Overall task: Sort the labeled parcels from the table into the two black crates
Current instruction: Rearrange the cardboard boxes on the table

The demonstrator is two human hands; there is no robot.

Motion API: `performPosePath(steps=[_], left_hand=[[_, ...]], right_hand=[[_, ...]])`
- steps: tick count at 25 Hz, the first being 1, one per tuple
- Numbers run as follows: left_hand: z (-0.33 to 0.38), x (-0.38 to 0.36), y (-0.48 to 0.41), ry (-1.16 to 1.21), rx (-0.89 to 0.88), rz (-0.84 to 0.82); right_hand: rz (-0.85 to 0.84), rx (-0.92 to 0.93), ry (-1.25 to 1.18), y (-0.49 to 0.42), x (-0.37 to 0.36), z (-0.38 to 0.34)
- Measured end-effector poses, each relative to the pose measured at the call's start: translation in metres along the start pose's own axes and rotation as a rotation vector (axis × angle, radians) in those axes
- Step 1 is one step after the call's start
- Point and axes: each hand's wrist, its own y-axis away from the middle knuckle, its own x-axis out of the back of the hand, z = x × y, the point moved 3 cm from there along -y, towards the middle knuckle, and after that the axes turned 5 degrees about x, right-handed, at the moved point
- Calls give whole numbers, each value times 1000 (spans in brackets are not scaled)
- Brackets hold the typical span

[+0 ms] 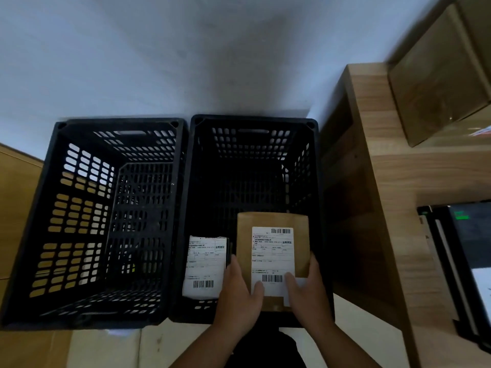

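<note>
Two black perforated crates stand side by side on the floor. The left crate (53, 197) holds no parcels. Inside the right crate (255, 123) a small parcel wrapped in a white label (203, 264) lies at the near left. Over the right crate's near side I hold a brown cardboard parcel (268, 221) with a white shipping label, flat and label up. My left hand (239, 296) grips its left edge, thumb on the label. My right hand (308, 293) grips its right edge, thumb on the label too.
A wooden table (385, 181) rises at the right, with a brown cardboard box (438, 75) on top. A black device with a green light (462, 235) sits lower right. Cardboard (16, 208) lies left of the crates. A pale wall runs behind them.
</note>
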Motion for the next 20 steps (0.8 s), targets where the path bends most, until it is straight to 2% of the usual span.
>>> performPosePath(steps=[6, 12, 18, 20], left_hand=[[7, 3, 12, -51, 50, -39], [37, 33, 96, -157, -236, -25], [101, 73, 169, -295, -357, 26], [122, 72, 189, -271, -397, 27]], right_hand=[[4, 40, 71, 12, 6, -6], [2, 148, 153, 71, 50, -53], [118, 269, 208, 147, 144, -104], [166, 285, 180, 169, 180, -109]])
